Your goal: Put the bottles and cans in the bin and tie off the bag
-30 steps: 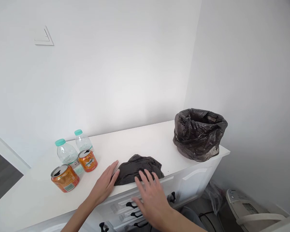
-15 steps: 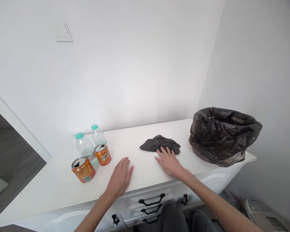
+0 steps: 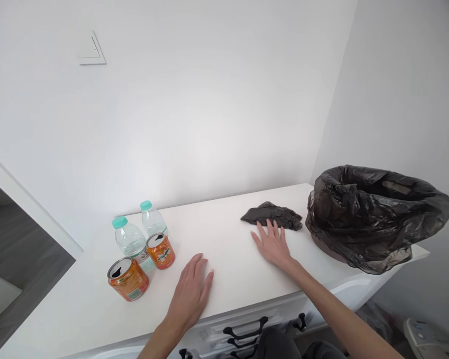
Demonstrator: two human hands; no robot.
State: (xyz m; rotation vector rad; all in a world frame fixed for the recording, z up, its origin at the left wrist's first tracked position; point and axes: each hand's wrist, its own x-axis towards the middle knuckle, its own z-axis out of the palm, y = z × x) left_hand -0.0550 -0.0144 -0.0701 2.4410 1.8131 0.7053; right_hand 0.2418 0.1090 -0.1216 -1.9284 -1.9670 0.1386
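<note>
My left hand (image 3: 192,289) lies palm down on the white cabinet top, fingers stretched out and nothing in it. Spread fingers of my right hand (image 3: 274,244) rest at the front edge of a crumpled black plastic bag (image 3: 271,215), touching it without gripping. Just right of this bag stands a bin lined with a large black bin bag (image 3: 370,219), its mouth gaping. Left of my left hand are two opened orange soda cans, a nearer can (image 3: 129,284) and a farther can (image 3: 161,253). Behind them stand two clear bottles with teal caps, a left bottle (image 3: 129,242) and a right bottle (image 3: 152,220).
The cabinet top (image 3: 217,219) runs along a white wall with a light switch (image 3: 91,52). Below its front edge are drawers with black handles (image 3: 246,329). A pale appliance (image 3: 430,339) sits on the floor at lower right.
The crumpled bag and my right hand have shifted right, closer to the lined bin. The view has moved slightly. My left hand stays flat on the cabinet top.
</note>
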